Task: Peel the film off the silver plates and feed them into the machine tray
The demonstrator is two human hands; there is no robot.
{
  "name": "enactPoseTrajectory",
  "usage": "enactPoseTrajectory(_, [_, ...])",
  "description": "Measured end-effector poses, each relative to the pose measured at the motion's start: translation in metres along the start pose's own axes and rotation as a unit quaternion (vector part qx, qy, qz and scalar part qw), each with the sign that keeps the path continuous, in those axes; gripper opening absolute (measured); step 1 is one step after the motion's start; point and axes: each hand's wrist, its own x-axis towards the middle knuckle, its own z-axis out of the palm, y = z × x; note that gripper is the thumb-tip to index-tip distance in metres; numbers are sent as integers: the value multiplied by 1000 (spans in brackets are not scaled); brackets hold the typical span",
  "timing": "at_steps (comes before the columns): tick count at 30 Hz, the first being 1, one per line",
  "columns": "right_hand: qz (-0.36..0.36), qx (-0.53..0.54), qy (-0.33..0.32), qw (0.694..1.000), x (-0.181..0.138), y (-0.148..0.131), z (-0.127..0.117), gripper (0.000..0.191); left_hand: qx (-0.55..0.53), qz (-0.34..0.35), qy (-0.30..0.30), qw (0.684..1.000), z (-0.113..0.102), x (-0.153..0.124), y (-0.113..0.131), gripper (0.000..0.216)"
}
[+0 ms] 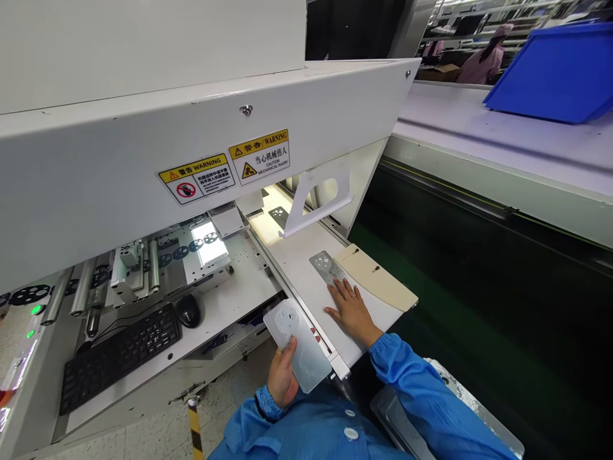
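Note:
My left hand (283, 377) grips a silver phone back cover (306, 354) by its near side, thumb on top and fingertips showing at the far edge. The cover has a round camera area at its upper end and is tilted in front of my body. On the white conveyor belt (292, 259), my right hand (353, 312) lies with fingers spread, its fingertips touching the lower end of a second phone back cover (324, 263). Further along the belt, a darker cover (278, 216) lies under the machine's light, partly hidden by a white bracket (313, 207).
A white machine housing (191, 121) with warning labels overhangs the belt. A cream guide plate (376, 275) borders it on the right. To the left are a keyboard (122, 354), a mouse (188, 311) and rollers. A blue bin (550, 73) and a person (483, 61) are beyond.

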Motion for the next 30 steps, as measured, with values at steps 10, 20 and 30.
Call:
enactPoseTrajectory(10, [-27, 9, 15, 999, 12, 8, 5, 64, -3, -7, -7, 1000, -9, 3, 0, 55])
enactPoseTrajectory(20, [-25, 19, 39, 999, 14, 13, 13, 67, -10, 0, 4, 1000, -5, 2, 1, 57])
enactPoseTrajectory(30, [-19, 67, 51, 996, 14, 12, 11, 65, 1, 7, -3, 1000, -9, 4, -2, 66])
